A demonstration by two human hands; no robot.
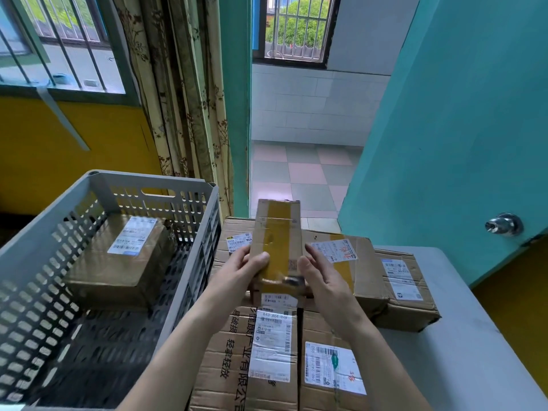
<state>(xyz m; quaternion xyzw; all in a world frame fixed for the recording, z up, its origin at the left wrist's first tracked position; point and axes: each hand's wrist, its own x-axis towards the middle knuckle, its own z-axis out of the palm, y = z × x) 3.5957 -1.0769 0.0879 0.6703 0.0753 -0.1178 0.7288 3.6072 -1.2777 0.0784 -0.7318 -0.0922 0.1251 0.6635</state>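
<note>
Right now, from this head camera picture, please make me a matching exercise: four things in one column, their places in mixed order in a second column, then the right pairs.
Things
1. small taped box
2. parcel standing alone
3. door knob
4. carton with large black characters

Places
A. on the teal door
B. inside the grey crate
C. nearest the camera, at the picture's lower edge
D. gripped by the left hand, with the right hand against its side

Pairs: 1-D, 2-B, 3-A, 4-C
</note>
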